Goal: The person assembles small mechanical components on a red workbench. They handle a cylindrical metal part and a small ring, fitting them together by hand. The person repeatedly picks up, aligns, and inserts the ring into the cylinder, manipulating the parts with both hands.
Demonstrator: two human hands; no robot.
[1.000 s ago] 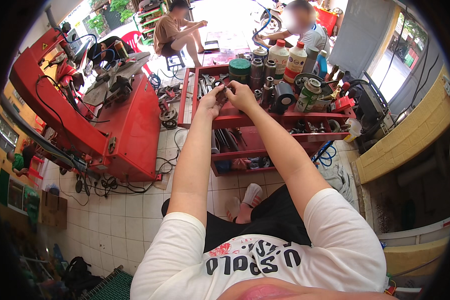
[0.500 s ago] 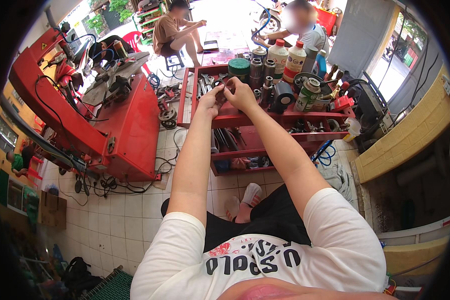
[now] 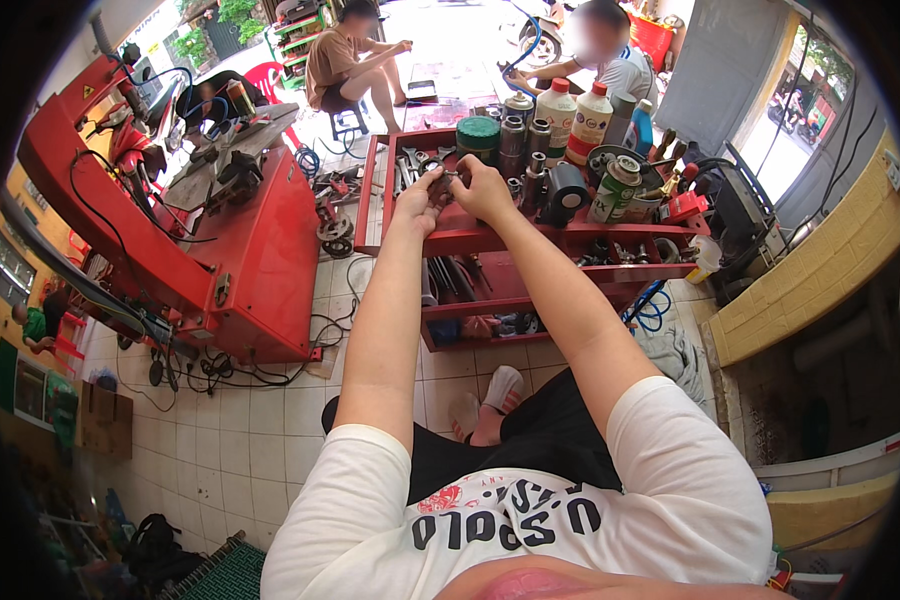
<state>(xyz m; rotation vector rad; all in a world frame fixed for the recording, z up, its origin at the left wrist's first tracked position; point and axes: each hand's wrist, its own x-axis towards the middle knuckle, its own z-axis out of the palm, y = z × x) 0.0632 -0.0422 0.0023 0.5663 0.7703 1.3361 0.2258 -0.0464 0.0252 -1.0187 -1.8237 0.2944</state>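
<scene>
Both arms reach out over the top of a red metal tool cart [image 3: 440, 243]. My left hand [image 3: 425, 203] has its fingers curled round a small dark metal piece, mostly hidden by the fingers. Close against it on the right, my right hand [image 3: 483, 192] pinches at the same small piece with bent fingers. Just beyond the hands lie several wrenches [image 3: 404, 172] in the cart's top tray. A round tub with a green lid [image 3: 478, 132] stands behind my right hand, and tall metal sockets [image 3: 512, 140] stand beside it.
White bottles with red caps [image 3: 590, 115], a green-and-white can [image 3: 616, 190] and a black cylinder [image 3: 564, 192] crowd the cart's right half. A big red machine [image 3: 260, 270] stands at left, with cables [image 3: 220, 370] on the tiles. Two people [image 3: 345, 70] sit beyond the cart.
My fingers have shifted slightly around the small metal piece, and the two hands stay in nearly the same place. The person at the far right has moved a little.
</scene>
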